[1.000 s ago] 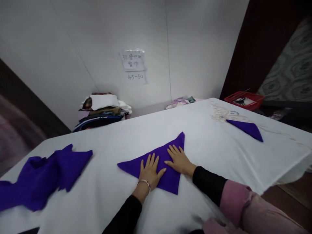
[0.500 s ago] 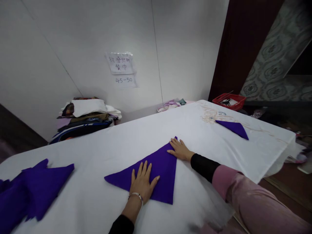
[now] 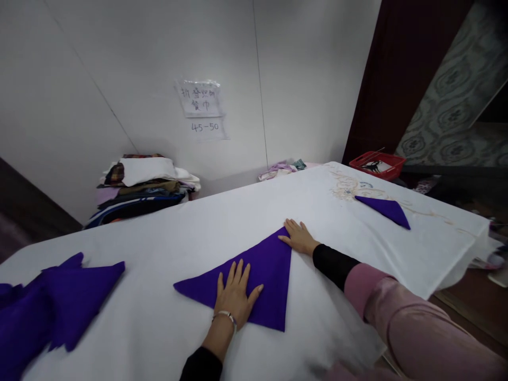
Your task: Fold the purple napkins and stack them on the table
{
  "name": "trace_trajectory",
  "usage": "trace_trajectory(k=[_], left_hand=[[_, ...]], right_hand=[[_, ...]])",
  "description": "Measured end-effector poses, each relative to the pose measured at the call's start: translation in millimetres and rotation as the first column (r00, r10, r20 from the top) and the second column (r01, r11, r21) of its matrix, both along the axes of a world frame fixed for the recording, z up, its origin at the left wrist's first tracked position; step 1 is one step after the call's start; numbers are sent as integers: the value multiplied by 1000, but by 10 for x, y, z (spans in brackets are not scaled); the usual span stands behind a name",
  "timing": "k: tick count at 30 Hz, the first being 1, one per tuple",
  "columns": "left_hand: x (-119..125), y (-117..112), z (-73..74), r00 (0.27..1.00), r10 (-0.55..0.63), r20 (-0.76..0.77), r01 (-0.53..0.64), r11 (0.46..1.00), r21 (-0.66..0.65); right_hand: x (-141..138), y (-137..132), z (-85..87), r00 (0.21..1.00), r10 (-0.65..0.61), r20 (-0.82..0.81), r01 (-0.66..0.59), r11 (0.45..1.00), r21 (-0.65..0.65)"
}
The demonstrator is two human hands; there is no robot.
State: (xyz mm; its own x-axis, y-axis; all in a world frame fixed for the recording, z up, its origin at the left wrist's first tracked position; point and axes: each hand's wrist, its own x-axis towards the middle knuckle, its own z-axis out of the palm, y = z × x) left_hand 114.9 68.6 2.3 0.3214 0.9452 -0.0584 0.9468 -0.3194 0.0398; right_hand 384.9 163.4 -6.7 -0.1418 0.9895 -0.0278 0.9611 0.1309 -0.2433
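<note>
A purple cloth napkin (image 3: 265,270), folded into a triangle, lies flat on the white tablecloth in front of me. My left hand (image 3: 234,293) rests flat on its lower middle, fingers spread. At the napkin's far upper corner lies my right hand (image 3: 299,236), fingers stretched out and covering that tip. Neither hand is closed around anything. Farther right is another folded purple napkin (image 3: 384,210), smaller in outline. Near the left edge sits a loose heap of purple napkins (image 3: 67,301), partly cut off by the frame.
The white tablecloth (image 3: 154,312) covers the table and hangs over its right end. Against the wall stands a pile of folded clothes (image 3: 146,185). A red basket (image 3: 391,168) is at the far right corner. Handwritten paper signs (image 3: 204,108) hang on the wall.
My right hand has slid slightly outward at the napkin's upper corner, covering its tip. My left hand stays in place on the cloth. The whole view has shifted a little.
</note>
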Motion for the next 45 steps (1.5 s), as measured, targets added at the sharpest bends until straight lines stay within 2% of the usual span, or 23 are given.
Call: trace_trajectory(k=[4, 6, 8, 10, 14, 17, 22, 28, 35, 38, 39, 42, 45], left_hand=[[0, -1, 0, 1000, -1, 21, 1, 1000, 0], [0, -3, 2, 1000, -1, 26, 1, 1000, 4], [1, -4, 1, 1000, 0, 23, 0, 1000, 9], [1, -1, 0, 1000, -3, 20, 3, 1000, 10], [1, 6, 6, 1000, -13, 12, 13, 1000, 2], [4, 5, 13, 1000, -19, 4, 19, 1000, -12], [15, -10, 1, 999, -11, 41, 10, 1000, 4], [25, -38, -10, 997, -14, 78, 14, 1000, 4], [10, -24, 38, 993, -8, 114, 14, 999, -45], [96, -101, 83, 989, 2, 146, 6, 998, -58], [152, -153, 95, 986, -14, 166, 22, 999, -44], [369, -357, 106, 958, -158, 237, 164, 986, -3], [546, -542, 96, 920, -265, 290, 290, 956, -46]], right_hand=[[-17, 12, 159, 1000, -13, -4, 12, 998, -54], [-97, -29, 260, 1000, -6, 10, 6, 1000, -22], [-252, -142, 351, 998, 46, 30, -48, 998, 43], [-466, -331, 408, 987, 159, 34, -161, 982, 99], [-868, -780, 384, 922, 384, -42, -379, 920, 94], [-966, -966, 273, 911, 405, -81, -400, 914, 71], [-716, -882, 91, 960, 276, -55, -275, 961, 19], [-338, -645, -16, 989, 143, 24, -144, 989, 35], [-282, -622, -84, 989, 130, 68, -135, 989, 62], [-284, -633, -100, 987, 127, 96, -135, 988, 76], [-281, -634, -108, 986, 129, 106, -138, 987, 82], [-263, -627, -149, 981, 139, 137, -154, 982, 106], [-246, -618, -190, 978, 135, 160, -156, 980, 123]])
